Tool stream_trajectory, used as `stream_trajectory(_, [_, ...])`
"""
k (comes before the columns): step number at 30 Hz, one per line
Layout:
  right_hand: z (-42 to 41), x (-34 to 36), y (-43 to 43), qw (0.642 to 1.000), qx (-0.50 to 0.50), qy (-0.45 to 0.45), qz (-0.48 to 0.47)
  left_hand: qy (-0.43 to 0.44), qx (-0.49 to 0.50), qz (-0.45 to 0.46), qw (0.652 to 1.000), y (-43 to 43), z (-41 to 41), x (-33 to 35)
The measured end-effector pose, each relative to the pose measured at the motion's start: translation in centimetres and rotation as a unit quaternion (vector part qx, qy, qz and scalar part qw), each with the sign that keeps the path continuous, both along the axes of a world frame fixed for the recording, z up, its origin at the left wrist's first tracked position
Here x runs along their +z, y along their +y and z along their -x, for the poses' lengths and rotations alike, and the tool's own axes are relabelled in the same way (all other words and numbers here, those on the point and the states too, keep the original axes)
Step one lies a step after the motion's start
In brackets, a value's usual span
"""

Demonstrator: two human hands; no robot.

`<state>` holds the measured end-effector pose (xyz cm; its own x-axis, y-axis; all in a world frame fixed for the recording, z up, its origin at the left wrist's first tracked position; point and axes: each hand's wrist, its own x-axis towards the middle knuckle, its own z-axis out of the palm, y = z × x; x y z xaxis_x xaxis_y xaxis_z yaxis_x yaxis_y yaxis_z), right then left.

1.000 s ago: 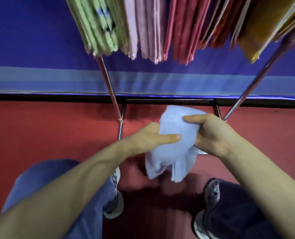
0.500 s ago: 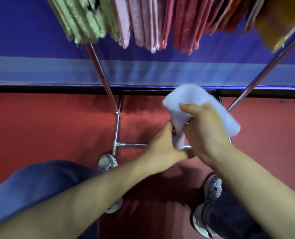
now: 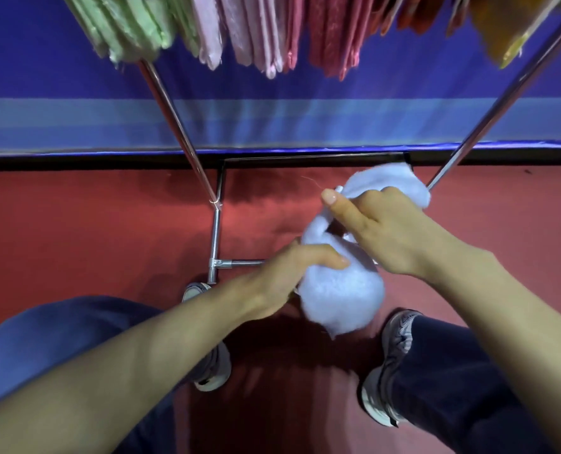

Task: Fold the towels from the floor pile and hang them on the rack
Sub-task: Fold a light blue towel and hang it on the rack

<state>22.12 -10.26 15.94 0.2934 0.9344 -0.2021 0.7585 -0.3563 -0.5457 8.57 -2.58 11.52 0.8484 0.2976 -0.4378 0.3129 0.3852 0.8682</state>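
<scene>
On my feed I see a red floor (image 3: 76,240) running up to a deep blue wall (image 3: 43,60) crossed low down by a paler blue band (image 3: 59,119), a black strip (image 3: 76,162) lying where wall meets floor, and a dark shadow (image 3: 289,348) pooled on the red near the bottom.

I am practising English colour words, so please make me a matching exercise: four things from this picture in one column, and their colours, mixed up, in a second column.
Things:
1. held towel
2. leftmost hanging towels
3. floor
4. rightmost hanging towels

Colours:
a. red
b. orange
c. light blue
d. green

Pairs: 1-c, 2-d, 3-a, 4-b.
</scene>
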Motion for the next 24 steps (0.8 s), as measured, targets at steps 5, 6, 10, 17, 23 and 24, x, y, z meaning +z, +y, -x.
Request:
stream_trajectory(5, [-0.8, -0.1, -0.7, 0.99, -0.112, 0.031, 0.074, -0.068, 0.015, 0.338, 0.939, 1.2, 1.6, 2.3])
stream_trajectory(6, [-0.8, 0.0, -0.7, 0.986, -0.135, 0.06, 0.077, -0.075, 0.03, 0.345, 0.935, 1.6, 1.5, 2.1])
stream_trajectory(10, [-0.6, 0.3, -0.1, 0.938, -0.222, 0.252, 0.09, -0.063, 0.093, 0.293, 0.95, 2.4, 1.8, 3.1])
stream_trajectory(17, [0.1, 1.3, 0.7, 0.775, -0.273, 0.57, 0.015, -0.025, 0.082, 0.212, 0.973, 3.0, 1.6, 3.2])
stream_trajectory(23, [1.1, 0.7, 0.8, 0.638, -0.304, 0.706, 0.053, -0.007, 0.036, 0.133, 0.99, 4.4, 1.7, 2.7])
stream_trajectory(24, [1.2, 0.7, 0.7, 0.641, -0.302, 0.704, 0.05, -0.006, 0.022, 0.109, 0.994, 4.7, 1.7, 2.7])
